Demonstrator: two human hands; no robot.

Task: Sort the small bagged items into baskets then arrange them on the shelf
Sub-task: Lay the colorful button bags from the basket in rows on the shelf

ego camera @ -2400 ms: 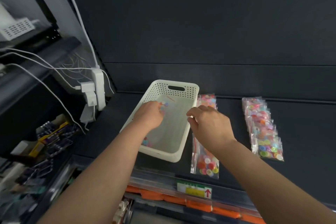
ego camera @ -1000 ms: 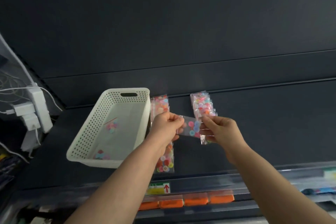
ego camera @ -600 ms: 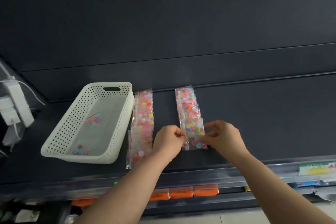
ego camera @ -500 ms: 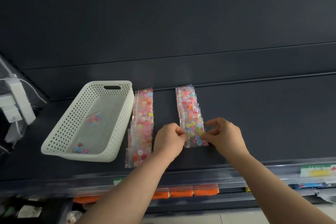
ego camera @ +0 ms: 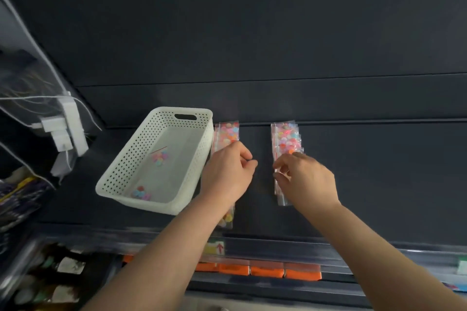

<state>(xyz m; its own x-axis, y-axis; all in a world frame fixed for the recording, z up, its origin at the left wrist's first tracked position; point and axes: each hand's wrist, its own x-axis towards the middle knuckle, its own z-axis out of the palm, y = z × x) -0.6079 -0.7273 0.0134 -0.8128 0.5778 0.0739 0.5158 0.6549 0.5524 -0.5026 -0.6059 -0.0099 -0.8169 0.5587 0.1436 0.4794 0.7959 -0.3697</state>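
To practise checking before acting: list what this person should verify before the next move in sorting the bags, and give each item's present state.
1. Basket upright on shelf, beside left hand: ok.
2. Room in basket: ok; only a far bag and a near bag lie inside.
3. Left hand free: ok; curled, nothing seen in it.
4. Right hand grips a bag of the right row: cannot tell; fingers touch it, pinch unclear.
5. Left row tidy: cannot tell; left hand and arm cover most of it.
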